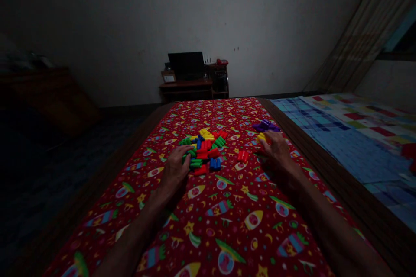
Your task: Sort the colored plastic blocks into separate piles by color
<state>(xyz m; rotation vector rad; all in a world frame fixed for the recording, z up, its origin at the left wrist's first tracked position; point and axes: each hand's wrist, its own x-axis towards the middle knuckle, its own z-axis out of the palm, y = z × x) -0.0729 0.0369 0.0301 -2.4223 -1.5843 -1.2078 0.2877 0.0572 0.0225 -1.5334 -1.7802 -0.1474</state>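
Observation:
A pile of ribbed plastic toy blocks in red, green, blue and yellow lies on the red patterned cloth, with a red block near its middle. At the pile's left edge, my left hand has its thumb and fingers curled around a green block. My right hand is farther right and pinches a yellow block at its fingertips. Just beyond it are purple pieces. A single red block lies between the pile and my right hand.
The red cloth with rockets and stars covers a long surface with brown edges. Blue checked bedding lies to the right. Against the far wall, a small desk holds a dark monitor. The room is dim.

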